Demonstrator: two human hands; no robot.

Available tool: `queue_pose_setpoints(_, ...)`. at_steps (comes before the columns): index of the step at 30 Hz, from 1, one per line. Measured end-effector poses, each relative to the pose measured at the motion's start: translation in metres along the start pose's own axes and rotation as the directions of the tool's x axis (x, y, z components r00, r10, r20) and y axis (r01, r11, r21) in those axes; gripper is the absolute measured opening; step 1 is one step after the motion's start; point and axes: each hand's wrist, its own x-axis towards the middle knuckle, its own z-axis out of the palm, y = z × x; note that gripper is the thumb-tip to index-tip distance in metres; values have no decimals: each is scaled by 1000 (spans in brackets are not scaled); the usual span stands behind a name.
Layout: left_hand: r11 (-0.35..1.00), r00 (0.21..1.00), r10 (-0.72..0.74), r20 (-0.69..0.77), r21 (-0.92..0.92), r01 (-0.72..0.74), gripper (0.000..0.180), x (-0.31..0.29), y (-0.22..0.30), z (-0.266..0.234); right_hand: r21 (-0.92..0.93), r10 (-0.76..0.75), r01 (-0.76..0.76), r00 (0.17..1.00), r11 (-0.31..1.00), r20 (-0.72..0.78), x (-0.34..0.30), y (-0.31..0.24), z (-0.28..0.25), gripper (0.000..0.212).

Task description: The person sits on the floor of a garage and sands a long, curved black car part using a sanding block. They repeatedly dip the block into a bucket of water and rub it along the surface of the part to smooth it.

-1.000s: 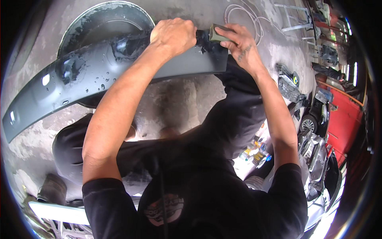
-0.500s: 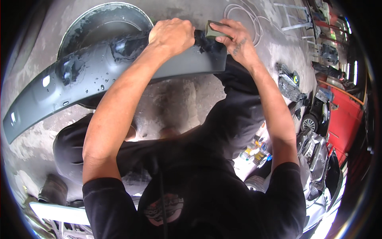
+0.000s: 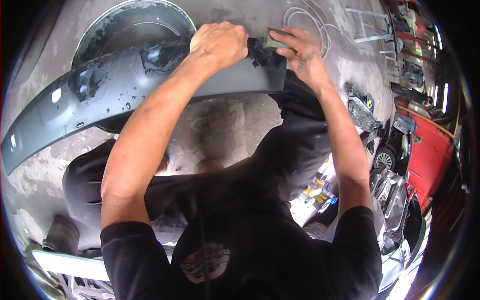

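A person in a black short-sleeved shirt (image 3: pixel 280 250) and dark trousers (image 3: pixel 295 145) bends over a long, curved gray panel (image 3: pixel 117 87) that stretches from the far left of the scene to the middle, its right end beside one trouser leg. The left hand (image 3: pixel 220 44) lies on the panel's far edge, right of its center, knuckles up and fingers curled; with the fingertips hidden from this angle, it is hard to say whether they grip the edge. Just to its right, well short of touching it, the right hand (image 3: pixel 300 47) pinches a small green block (image 3: pixel 274 42) between thumb and fingers at the panel's far right corner. Dark, worn-looking patches and scattered drops of liquid mark the panel's surface. Beyond it, on the far left, a round dark basin (image 3: pixel 100 42) sits partly hidden by the panel on the stained gray floor (image 3: pixel 232 125). A loosely coiled hose (image 3: pixel 327 40) lies on the floor past the right hand, with a pale metal stand (image 3: pixel 375 36) farther right. At the right side are a car wheel (image 3: pixel 384 159) and a large red panel (image 3: pixel 427 160).
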Motion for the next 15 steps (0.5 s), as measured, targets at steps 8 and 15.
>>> queue_pose_setpoints(8,1000,1000,5,9,8,-5,42,-1,2,-1,45,-23,20,998,999,51,-5,6,-9,43)
queue_pose_setpoints(15,1000,1000,-3,3,1,3,43,-1,-1,0,3,-74,74,994,997,82,-5,7,-13,42)
